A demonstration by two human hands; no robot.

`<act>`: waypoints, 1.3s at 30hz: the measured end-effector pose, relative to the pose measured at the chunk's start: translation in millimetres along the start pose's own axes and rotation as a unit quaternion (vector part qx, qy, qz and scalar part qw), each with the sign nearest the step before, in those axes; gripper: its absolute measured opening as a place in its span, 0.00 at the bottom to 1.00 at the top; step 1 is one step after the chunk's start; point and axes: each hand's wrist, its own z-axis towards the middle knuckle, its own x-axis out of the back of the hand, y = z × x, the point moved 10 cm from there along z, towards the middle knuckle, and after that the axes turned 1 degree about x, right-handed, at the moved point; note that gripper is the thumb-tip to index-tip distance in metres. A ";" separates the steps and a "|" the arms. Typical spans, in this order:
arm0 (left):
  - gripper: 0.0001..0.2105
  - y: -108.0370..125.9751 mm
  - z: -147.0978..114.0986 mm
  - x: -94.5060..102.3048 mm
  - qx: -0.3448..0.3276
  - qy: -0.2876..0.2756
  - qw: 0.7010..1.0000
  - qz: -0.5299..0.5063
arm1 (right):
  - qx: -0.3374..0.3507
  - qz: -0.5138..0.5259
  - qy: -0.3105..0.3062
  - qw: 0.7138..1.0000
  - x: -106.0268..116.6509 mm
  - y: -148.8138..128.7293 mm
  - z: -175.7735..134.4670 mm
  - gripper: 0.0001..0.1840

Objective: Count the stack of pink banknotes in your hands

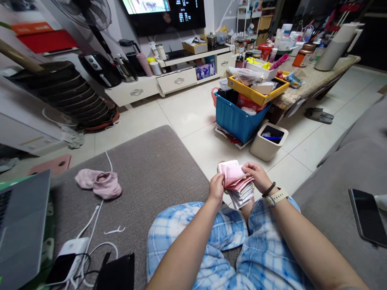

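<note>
Stack of banknotes (241,186) held between the fingers: left edge gripped by the left hand (216,187), upper right edge pinched by the right hand (256,175). Lower ends are splayed, apparently unsupported, below the fingertips. Should either pinch be loosened, inner notes could be shed onto the tiled floor (205,147) or, less likely, into the waste bin (262,148) beyond the right fingers.

Left hand (217,186), right hand (256,176), both curled
</note>
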 end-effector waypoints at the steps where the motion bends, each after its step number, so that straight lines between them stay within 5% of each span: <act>1: 0.14 -0.3 -0.2 -0.5 0.003 -0.002 1.000 -0.001 | 0.000 0.000 0.000 1.000 0.0 0.0 0.0 0.24; 39: 0.19 -2.0 -7.0 -11.3 0.034 -0.044 0.998 -0.019 | -0.013 -0.014 -0.003 1.000 1.3 3.0 -0.6 0.28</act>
